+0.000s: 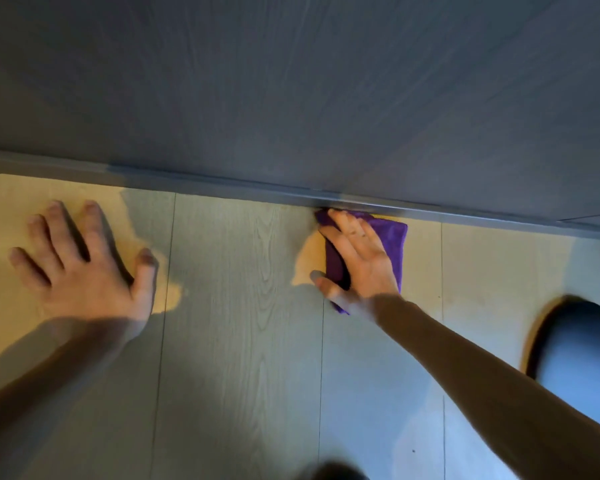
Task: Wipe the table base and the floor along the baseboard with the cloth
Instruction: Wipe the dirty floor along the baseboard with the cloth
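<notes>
A folded purple cloth (pixel 394 237) lies flat on the pale wood-grain floor (pixel 243 306), its far edge touching the grey baseboard (pixel 222 183). My right hand (pixel 357 261) presses down on the cloth with fingers spread, fingertips at the baseboard and thumb along the cloth's left side. My left hand (pixel 84 261) rests palm down on the bare floor to the left, fingers apart and holding nothing. The table base is not in view.
A grey wood-grain wall panel (pixel 291 81) rises above the baseboard and fills the upper half. A dark rounded shape (pixel 575 344) sits on the floor at the right, near my right forearm. Shadows fall across the floor's middle.
</notes>
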